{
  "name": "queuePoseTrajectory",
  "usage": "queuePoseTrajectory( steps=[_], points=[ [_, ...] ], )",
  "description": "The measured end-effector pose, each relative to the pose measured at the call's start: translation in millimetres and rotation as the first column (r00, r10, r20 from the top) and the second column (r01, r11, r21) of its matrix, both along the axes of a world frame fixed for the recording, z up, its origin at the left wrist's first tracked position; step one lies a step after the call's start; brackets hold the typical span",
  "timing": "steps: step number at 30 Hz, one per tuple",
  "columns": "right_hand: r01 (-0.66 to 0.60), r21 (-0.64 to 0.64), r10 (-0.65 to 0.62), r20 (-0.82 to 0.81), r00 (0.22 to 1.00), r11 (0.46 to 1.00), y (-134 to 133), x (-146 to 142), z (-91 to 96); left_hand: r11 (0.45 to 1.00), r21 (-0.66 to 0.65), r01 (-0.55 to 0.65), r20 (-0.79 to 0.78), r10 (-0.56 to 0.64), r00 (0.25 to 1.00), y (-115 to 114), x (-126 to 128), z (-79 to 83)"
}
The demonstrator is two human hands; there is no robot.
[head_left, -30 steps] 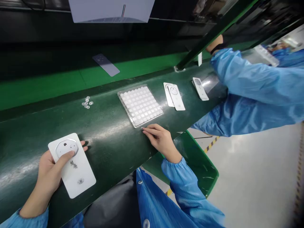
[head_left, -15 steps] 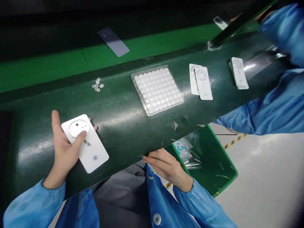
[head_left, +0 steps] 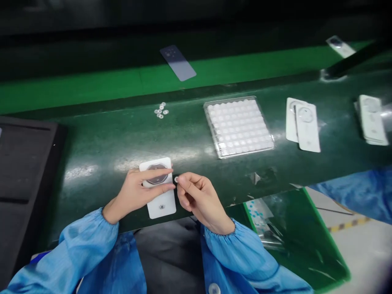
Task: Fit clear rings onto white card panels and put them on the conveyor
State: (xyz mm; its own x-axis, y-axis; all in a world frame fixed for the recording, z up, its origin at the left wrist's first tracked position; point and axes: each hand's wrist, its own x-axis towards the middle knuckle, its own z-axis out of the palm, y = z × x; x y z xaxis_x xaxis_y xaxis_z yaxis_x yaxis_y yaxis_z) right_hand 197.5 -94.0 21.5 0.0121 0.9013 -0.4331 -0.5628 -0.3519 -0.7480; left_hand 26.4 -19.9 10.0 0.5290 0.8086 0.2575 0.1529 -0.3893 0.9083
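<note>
My left hand (head_left: 136,194) grips a white rectangular plate (head_left: 161,206) from the side, with its fingers lying across a round grey ring (head_left: 157,173) near the plate's top. My right hand (head_left: 200,198) is just right of the plate, with a tiny pale disc (head_left: 176,179) pinched at the fingertips beside the ring. The disc is too small to show its exact kind. Both hands are over the near edge of a dark green conveyor belt (head_left: 98,163).
Farther along the belt are a clear tray of white discs (head_left: 239,127), a few loose discs (head_left: 160,110), and stacked white plates (head_left: 307,127) (head_left: 372,120). A black foam pad (head_left: 24,171) lies left. A green bin (head_left: 297,241) sits below right, near a co-worker's blue sleeve (head_left: 358,194).
My hands have come together, with the right hand moving from the belt edge to beside the plate. The view has swung, bringing the black pad in and taking the co-worker's arm mostly out.
</note>
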Motion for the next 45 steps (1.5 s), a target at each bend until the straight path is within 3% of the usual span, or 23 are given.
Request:
queuePoseTrajectory(
  steps=[4, 10, 15, 21, 25, 30, 36, 45],
  points=[
    [-0.029, -0.005, 0.029, 0.042, 0.999, 1.0, -0.8, -5.7, -3.8, 0.998, 0.057, -0.031, 0.068, 0.027, 0.997, -2.4, -1.2, -5.5],
    [-0.139, 0.082, 0.113, 0.261, 0.959, 0.987, 1.4, 7.1, -5.2, 0.993, -0.079, 0.086, 0.075, -0.08, 0.994, -0.9, -4.5, -4.5],
    [-0.214, 0.078, 0.166, 0.4, 0.901, 0.974, 7.1, 12.0, 2.0, 0.988, -0.105, 0.114, 0.056, -0.109, 0.992, -0.7, -6.0, -5.7],
    [-0.157, 0.17, 0.003, 0.668, 0.744, 0.973, 11.0, 3.1, 7.2, 0.97, -0.243, -0.01, 0.007, 0.012, 1.0, -2.1, -6.1, -4.4],
    [-0.164, 0.228, -0.063, 0.743, 0.666, 0.96, 13.9, -2.8, 3.2, 0.943, -0.334, 0.005, 0.048, 0.011, 0.999, -2.5, -5.2, -4.0],
    [-0.178, 0.235, -0.078, 0.785, 0.614, 0.956, 15.4, -5.1, 1.0, 0.934, -0.357, 0.008, 0.036, 0.005, 0.999, -2.9, -5.0, -4.2],
    [-0.179, 0.21, -0.06, 0.791, 0.608, 0.961, 14.5, -6.9, 0.1, 0.911, -0.407, 0.062, 0.102, -0.021, 0.995, -5.3, -4.2, -1.8],
    [-0.245, 0.071, 0.136, 0.671, 0.729, 0.967, 30.6, 0.2, 8.5, 0.846, -0.517, 0.131, 0.202, -0.028, 0.979, -5.7, -11.0, -7.1]
  ],
)
